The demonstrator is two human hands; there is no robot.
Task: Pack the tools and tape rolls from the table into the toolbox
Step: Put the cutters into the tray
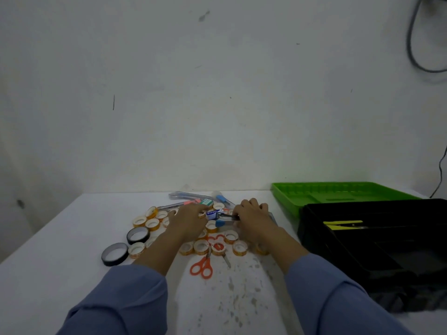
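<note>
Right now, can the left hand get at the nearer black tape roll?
Probably yes: the black tape roll lies uncovered beside the left forearm; the left hand need only draw back to it.

Table (60, 226): white; I see brownish speckles nearer me than my left hand (191, 218) and right hand (254, 213).
Small tape rolls (201, 247): orange-yellow with white cores, around both hands.
Big tape rolls (114, 254): black, pale grey inside, left of my left hand.
Scissors (202, 267): orange handles.
Stapler (223, 220): dark grey, blue end, at my right hand.
Toolbox (312, 238): black.
Tray (290, 201): bright green.
Sleeves (125, 298): blue.
</note>
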